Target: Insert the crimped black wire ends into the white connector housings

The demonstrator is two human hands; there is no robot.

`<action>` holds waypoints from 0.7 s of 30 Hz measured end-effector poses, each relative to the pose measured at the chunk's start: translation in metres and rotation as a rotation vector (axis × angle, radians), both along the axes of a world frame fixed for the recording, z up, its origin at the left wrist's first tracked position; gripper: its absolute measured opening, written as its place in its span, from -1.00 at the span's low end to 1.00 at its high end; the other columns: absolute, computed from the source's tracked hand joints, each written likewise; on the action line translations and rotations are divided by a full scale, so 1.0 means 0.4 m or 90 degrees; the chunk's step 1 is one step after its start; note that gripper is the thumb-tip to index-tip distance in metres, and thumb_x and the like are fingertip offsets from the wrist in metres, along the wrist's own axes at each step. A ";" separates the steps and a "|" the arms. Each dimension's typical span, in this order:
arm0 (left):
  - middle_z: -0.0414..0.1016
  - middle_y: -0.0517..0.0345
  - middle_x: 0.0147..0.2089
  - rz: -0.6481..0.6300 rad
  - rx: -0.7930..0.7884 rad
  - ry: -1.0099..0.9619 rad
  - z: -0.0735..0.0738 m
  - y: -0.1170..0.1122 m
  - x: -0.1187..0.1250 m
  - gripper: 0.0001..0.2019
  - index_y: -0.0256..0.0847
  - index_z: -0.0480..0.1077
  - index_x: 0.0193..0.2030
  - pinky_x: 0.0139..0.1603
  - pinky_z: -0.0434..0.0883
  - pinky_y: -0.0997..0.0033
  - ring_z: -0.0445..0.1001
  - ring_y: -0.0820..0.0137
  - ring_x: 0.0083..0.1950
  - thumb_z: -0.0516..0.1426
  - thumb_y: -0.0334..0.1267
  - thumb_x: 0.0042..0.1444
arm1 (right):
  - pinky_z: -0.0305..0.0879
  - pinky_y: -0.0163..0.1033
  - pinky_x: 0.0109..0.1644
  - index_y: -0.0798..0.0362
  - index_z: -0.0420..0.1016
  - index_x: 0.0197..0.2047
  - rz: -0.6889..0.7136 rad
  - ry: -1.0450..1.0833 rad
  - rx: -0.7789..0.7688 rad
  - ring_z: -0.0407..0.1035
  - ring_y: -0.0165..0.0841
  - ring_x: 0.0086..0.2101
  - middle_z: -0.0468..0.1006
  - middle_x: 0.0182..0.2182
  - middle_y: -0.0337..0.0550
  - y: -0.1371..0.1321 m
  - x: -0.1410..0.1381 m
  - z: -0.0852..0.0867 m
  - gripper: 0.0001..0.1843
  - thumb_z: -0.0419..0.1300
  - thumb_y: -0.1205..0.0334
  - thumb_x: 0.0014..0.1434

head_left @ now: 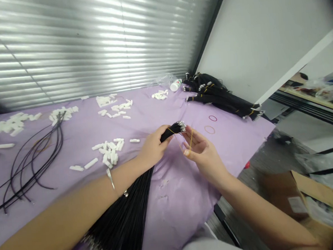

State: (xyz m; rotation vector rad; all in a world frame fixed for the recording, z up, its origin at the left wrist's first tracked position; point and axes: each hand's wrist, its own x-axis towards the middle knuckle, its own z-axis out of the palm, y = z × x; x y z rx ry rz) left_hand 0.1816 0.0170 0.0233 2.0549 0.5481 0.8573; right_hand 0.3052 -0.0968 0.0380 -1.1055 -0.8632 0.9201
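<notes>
My left hand (pixel 154 144) is wrapped round one end of a thick bundle of black cables (pixel 133 209), just behind its silver metal tips. The rest of the bundle runs down under my left forearm, its far ends fanned out at the lower edge. A yellow rubber band (pixel 191 139) loops over the bundle near the tips and is stretched across to my right hand (pixel 202 153), whose thumb and fingers are hooked inside it. A red rubber band (pixel 213 118) and an orange rubber band (pixel 209 129) lie on the purple tablecloth (pixel 186 185) beyond my right hand.
Tied black cable bundles (pixel 222 96) lie at the back right beside a white bottle (pixel 176 85). White plastic pieces (pixel 109 151) lie in several piles. Loose black cables (pixel 35 163) are at left. Blinds (pixel 89 42) stand behind; a cardboard box (pixel 301 195) is on the floor.
</notes>
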 end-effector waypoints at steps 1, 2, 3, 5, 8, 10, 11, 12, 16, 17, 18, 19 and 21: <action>0.50 0.08 -0.08 0.002 0.010 0.009 0.000 -0.003 -0.001 -0.74 -0.22 0.32 0.03 -0.03 0.35 0.32 0.47 0.28 -0.06 0.01 -0.30 0.21 | -0.07 -0.10 0.38 -0.11 0.33 0.13 -0.003 0.000 0.004 0.09 -0.35 0.25 0.26 0.23 -0.25 0.004 -0.001 0.003 -0.27 0.42 0.31 -0.14; 0.51 0.08 -0.08 0.002 0.021 0.019 0.001 -0.006 -0.001 -0.73 -0.21 0.32 0.03 -0.04 0.35 0.31 0.47 0.27 -0.07 0.01 -0.30 0.21 | -0.07 -0.10 0.38 -0.09 0.34 0.12 -0.005 -0.002 0.007 0.10 -0.34 0.24 0.28 0.22 -0.24 0.008 0.001 0.008 -0.27 0.42 0.30 -0.14; 0.51 0.08 -0.09 0.001 0.032 0.031 0.001 -0.009 -0.002 -0.73 -0.19 0.33 0.04 -0.04 0.36 0.30 0.48 0.26 -0.08 0.01 -0.30 0.21 | -0.07 -0.10 0.38 -0.07 0.35 0.11 -0.006 -0.007 0.008 0.12 -0.33 0.23 0.30 0.20 -0.23 0.014 0.004 0.016 -0.29 0.42 0.30 -0.15; 0.52 0.10 -0.09 -0.004 0.053 0.056 0.002 -0.015 -0.003 -0.71 -0.14 0.34 0.05 -0.04 0.37 0.29 0.49 0.25 -0.09 0.01 -0.32 0.20 | -0.04 -0.07 0.37 -0.03 0.39 0.06 -0.013 -0.019 -0.001 0.15 -0.31 0.22 0.34 0.17 -0.18 0.024 0.016 0.035 -0.32 0.43 0.31 -0.18; 0.53 0.10 -0.06 0.005 0.083 0.095 0.000 -0.019 -0.002 -0.64 -0.08 0.32 0.11 -0.02 0.37 0.26 0.49 0.23 -0.05 0.00 -0.37 0.19 | 0.00 -0.06 0.35 0.00 0.42 0.02 -0.017 -0.046 -0.026 0.18 -0.28 0.20 0.35 0.16 -0.15 0.043 0.041 0.063 -0.30 0.45 0.38 -0.25; 0.52 0.07 -0.05 0.019 0.103 0.123 -0.003 -0.021 -0.001 -0.60 -0.07 0.29 0.15 -0.01 0.38 0.22 0.49 0.20 -0.04 0.00 -0.38 0.17 | 0.04 -0.06 0.34 -0.02 0.41 0.04 0.011 -0.093 -0.050 0.19 -0.27 0.20 0.31 0.19 -0.16 0.066 0.062 0.078 -0.26 0.46 0.41 -0.28; 0.52 0.05 -0.05 0.025 0.114 0.138 -0.005 -0.021 -0.001 -0.59 -0.07 0.29 0.16 -0.02 0.38 0.20 0.49 0.18 -0.05 0.00 -0.39 0.16 | 0.07 -0.06 0.33 -0.03 0.41 0.04 0.035 -0.124 -0.067 0.20 -0.28 0.19 0.30 0.20 -0.17 0.083 0.074 0.084 -0.25 0.46 0.41 -0.28; 0.53 0.02 -0.05 0.030 0.125 0.153 -0.006 -0.022 -0.001 -0.57 -0.09 0.28 0.17 -0.03 0.39 0.17 0.50 0.15 -0.07 0.00 -0.40 0.15 | 0.12 -0.07 0.30 -0.04 0.42 0.02 0.063 -0.156 -0.088 0.23 -0.28 0.17 0.31 0.19 -0.18 0.102 0.087 0.088 -0.27 0.46 0.40 -0.28; 0.52 -0.03 -0.06 0.034 0.166 0.198 -0.007 -0.025 -0.003 -0.54 -0.12 0.27 0.20 -0.07 0.40 0.15 0.51 0.13 -0.10 0.01 -0.41 0.13 | 0.43 -0.08 0.00 0.02 0.56 -0.23 0.199 -0.246 -0.183 0.49 -0.28 -0.18 0.59 -0.17 -0.13 0.187 0.137 0.096 -0.65 0.41 0.30 -0.16; 0.52 -0.02 -0.04 0.027 0.172 0.203 -0.006 -0.027 -0.003 -0.54 -0.11 0.28 0.19 -0.06 0.40 0.17 0.51 0.15 -0.09 0.02 -0.41 0.13 | 0.46 -0.09 -0.12 0.03 0.58 -0.31 0.246 -0.270 -0.205 0.50 -0.29 -0.29 0.61 -0.30 -0.13 0.204 0.146 0.094 -0.76 0.40 0.28 -0.14; 0.51 0.00 -0.03 0.021 0.175 0.206 -0.005 -0.029 -0.005 -0.55 -0.09 0.30 0.17 -0.05 0.40 0.19 0.50 0.17 -0.07 0.04 -0.41 0.12 | 0.47 -0.13 -0.22 0.05 0.59 -0.39 0.293 -0.295 -0.225 0.49 -0.32 -0.39 0.61 -0.40 -0.15 0.218 0.153 0.092 -0.85 0.38 0.26 -0.12; 0.51 0.01 -0.02 0.017 0.173 0.207 -0.004 -0.032 -0.006 -0.57 -0.09 0.32 0.14 -0.03 0.39 0.21 0.50 0.18 -0.06 0.05 -0.42 0.11 | 0.46 -0.17 -0.30 0.05 0.59 -0.44 0.336 -0.320 -0.238 0.46 -0.35 -0.46 0.60 -0.47 -0.16 0.227 0.159 0.088 -0.90 0.36 0.23 -0.09; 0.53 0.00 -0.04 0.026 0.155 0.205 -0.001 -0.038 -0.010 -0.62 -0.12 0.34 0.09 -0.06 0.40 0.20 0.52 0.17 -0.10 0.07 -0.39 0.12 | 0.41 -0.25 -0.37 0.06 0.60 -0.46 0.398 -0.367 -0.242 0.43 -0.39 -0.51 0.59 -0.50 -0.18 0.234 0.168 0.078 -0.88 0.30 0.19 -0.02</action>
